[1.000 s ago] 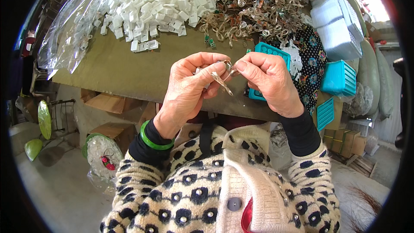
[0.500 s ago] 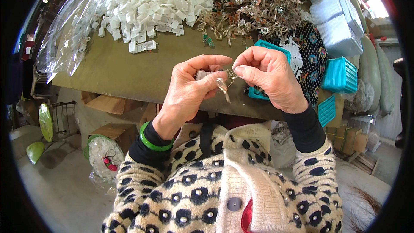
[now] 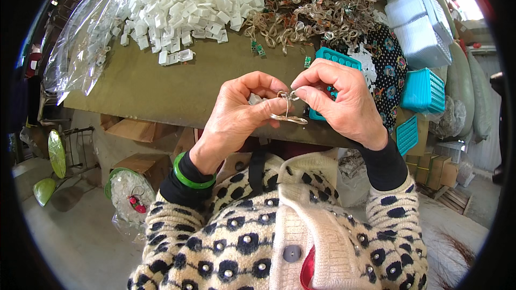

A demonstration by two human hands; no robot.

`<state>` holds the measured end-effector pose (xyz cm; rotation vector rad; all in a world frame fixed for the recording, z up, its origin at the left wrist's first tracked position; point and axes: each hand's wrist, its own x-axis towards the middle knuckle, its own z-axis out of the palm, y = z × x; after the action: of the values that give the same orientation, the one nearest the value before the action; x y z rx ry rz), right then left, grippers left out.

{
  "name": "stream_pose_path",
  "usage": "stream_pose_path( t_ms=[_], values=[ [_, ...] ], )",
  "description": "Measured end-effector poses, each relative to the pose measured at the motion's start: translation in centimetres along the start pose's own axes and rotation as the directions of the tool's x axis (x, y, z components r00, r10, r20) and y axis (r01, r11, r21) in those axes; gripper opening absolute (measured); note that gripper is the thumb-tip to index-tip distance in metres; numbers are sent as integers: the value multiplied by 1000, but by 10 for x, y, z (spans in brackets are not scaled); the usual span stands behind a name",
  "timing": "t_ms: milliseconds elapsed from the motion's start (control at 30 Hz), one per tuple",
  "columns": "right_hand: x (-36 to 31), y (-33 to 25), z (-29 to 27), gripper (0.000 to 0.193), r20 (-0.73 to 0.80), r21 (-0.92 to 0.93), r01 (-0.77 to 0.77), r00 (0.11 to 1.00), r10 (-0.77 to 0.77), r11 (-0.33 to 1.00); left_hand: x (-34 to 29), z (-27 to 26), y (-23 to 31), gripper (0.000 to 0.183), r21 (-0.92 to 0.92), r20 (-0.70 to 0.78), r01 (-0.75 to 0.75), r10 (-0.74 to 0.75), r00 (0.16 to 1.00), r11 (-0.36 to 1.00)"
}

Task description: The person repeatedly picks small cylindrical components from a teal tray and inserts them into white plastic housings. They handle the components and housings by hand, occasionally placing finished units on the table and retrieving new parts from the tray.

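Note:
In front of me, both hands meet over the near edge of the table. My left hand [image 3: 234,110], below a green bangle, is closed around a small white plastic casing [image 3: 255,99], partly hidden by the fingers. A clear, thin coiled wire [image 3: 290,120] hangs under the fingertips, with a loop rising between the hands. My right hand [image 3: 346,102] pinches the wire's upper part between thumb and forefinger. Just beyond the right fingers lies a small green circuit board [image 3: 307,62], beside a teal tray [image 3: 338,59] half covered by that hand.
White casings [image 3: 188,8] are heaped at the far left, by a clear plastic bag [image 3: 80,43]. A pile of coiled wires with circuit boards [image 3: 317,5] lies at the far middle. Stacked white trays [image 3: 419,21] and teal trays [image 3: 424,91] stand at right. A cardboard box [image 3: 142,169] sits below left.
The coiled wire hung downward near my left thumb; now it lies sideways below the fingertips, with a loop showing between the hands. My right wrist has shifted slightly right and nearer.

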<state>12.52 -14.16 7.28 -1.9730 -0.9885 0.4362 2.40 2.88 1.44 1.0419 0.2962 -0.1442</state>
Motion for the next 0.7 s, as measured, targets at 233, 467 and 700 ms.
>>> stream_pose_path(
  t_ms=[233, 467, 700],
  values=[
    [-5, 0, 5, 8, -14, -47, 79, 997, -80, 996, 0, -6, -7, 20, 11, 6, -83, 83, 996, 996],
    [-7, 3, 5, 11, -7, -91, 163, 986, -164, 983, -1, -14, -10, 22, -171, 86, -2, 16, 996, 985],
    [-9, 8, 8, 13, 9, -247, 287, 956, -293, 926, -2, -12, -15, 21, -288, 61, -20, 39, 997, 958]
  ],
)
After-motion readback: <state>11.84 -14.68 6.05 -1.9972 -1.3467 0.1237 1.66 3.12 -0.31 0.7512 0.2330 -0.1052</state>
